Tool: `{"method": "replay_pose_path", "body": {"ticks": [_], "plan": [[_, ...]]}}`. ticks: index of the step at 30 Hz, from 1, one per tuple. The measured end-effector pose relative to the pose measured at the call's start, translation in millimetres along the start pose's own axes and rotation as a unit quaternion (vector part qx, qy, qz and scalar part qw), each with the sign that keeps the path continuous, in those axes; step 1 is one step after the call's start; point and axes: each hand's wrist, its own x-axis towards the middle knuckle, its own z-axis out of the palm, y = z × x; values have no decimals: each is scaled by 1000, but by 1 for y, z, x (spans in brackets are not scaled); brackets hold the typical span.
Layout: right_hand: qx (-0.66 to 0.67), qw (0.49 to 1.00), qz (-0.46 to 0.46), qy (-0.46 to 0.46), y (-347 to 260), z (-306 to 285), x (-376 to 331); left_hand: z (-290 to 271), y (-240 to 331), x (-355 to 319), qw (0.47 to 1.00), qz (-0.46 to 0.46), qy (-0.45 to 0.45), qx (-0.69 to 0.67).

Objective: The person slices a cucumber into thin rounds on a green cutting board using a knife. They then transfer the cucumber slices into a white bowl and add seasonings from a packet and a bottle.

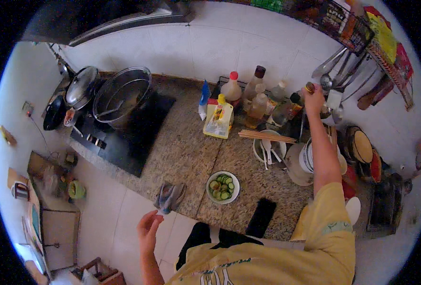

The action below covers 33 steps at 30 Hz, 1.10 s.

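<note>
At the back right, my right hand (313,99) is closed around a small thing with a brown top (309,87), mostly hidden by the fingers. It is up beside the group of seasoning bottles (257,107) and near the hanging ladles (327,80). My left hand (148,230) hangs in front of the counter's edge, empty, its fingers loosely bent and apart. The closest thing to it is a grey folded cloth (171,195) on that edge. A white bowl (238,192) with cucumber slices (222,186) stands on the counter in front of me.
A yellow pouch (218,121) stands by the bottles. Chopsticks (267,137) lie across a bowl holding white spoons (267,149). A large pot (122,95) sits on the black cooktop (129,142) at left. A black object (261,218) lies at the front edge.
</note>
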Motion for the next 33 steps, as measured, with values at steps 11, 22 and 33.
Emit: {"method": "replay_pose_path", "body": {"ticks": [11,22,33], "plan": [[-54,992,69,-87,-3,-4,-28,12,-44,-1,996,-47,-4,69],[302,933,145,-128,-44,-81,-62,12,-73,-20,990,-92,-23,104],[288,528,162,-783,-221,-225,-438,-22,-100,19,967,-50,-189,162]]}}
